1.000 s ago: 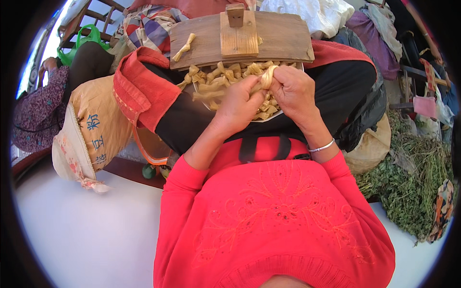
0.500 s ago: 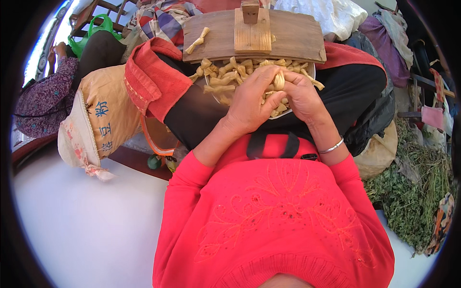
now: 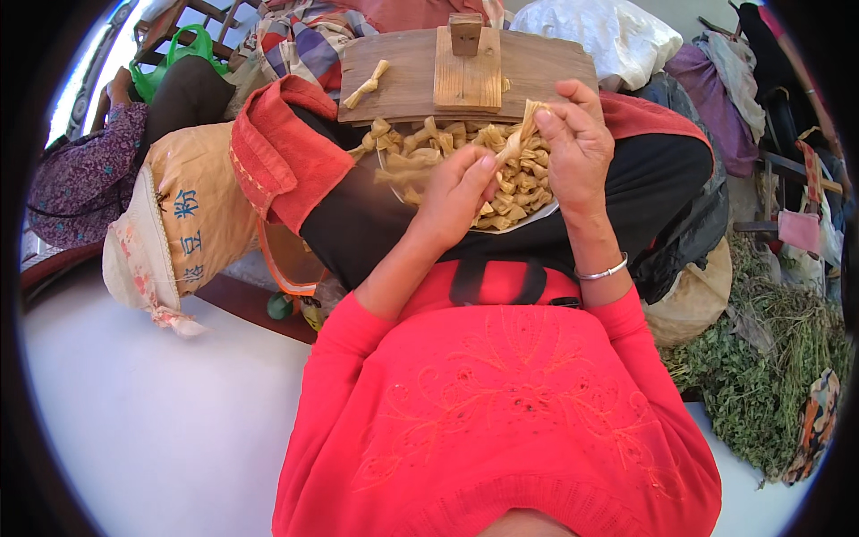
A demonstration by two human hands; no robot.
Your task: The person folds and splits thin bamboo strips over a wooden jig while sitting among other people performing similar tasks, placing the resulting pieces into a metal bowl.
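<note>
Left hand [image 3: 455, 199] and right hand [image 3: 577, 152] are slightly apart, with a wide wooden board [image 3: 555, 73] beyond them and a white-rimmed bowl [image 3: 542, 214] of yellowish knotted pieces [image 3: 519, 199] beneath. Between them stretches one twisted strip [image 3: 514, 148], its near end gripped by the left, its far end pinched by the right.

Pale tan strip [image 3: 514, 149], narrow and twisted, slanting up rightward, held between left hand [image 3: 455, 197] and right hand [image 3: 577, 148]
</note>
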